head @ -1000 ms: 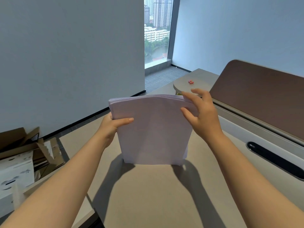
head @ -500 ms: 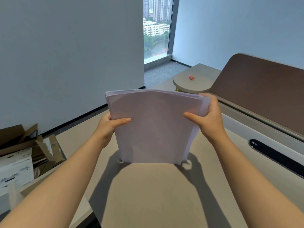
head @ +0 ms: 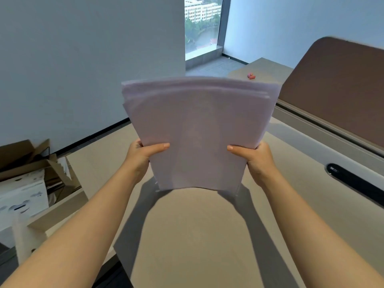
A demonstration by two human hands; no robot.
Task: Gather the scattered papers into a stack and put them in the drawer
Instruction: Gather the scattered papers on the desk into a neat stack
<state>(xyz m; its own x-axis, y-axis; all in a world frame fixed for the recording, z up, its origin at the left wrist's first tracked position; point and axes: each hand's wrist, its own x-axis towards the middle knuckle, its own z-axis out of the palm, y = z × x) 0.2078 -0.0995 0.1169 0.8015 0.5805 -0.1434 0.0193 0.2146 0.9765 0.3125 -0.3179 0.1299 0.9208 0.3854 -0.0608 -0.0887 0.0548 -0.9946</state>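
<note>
Holding the stack of papers [head: 193, 134] upright above the desk [head: 187, 235], the left hand [head: 141, 156] pinches its lower left edge and the right hand [head: 255, 159] its lower right edge, thumbs in front. Long axis stands near vertical, top edges uneven and fanned. Lower edge sits at or just above the desk; contact cannot be confirmed. Both hands are equally near. No drawer is visible, so its direction cannot be told.

left hand [head: 141, 157] and right hand [head: 256, 161] raised, each grip closed, thumbs forward
</note>
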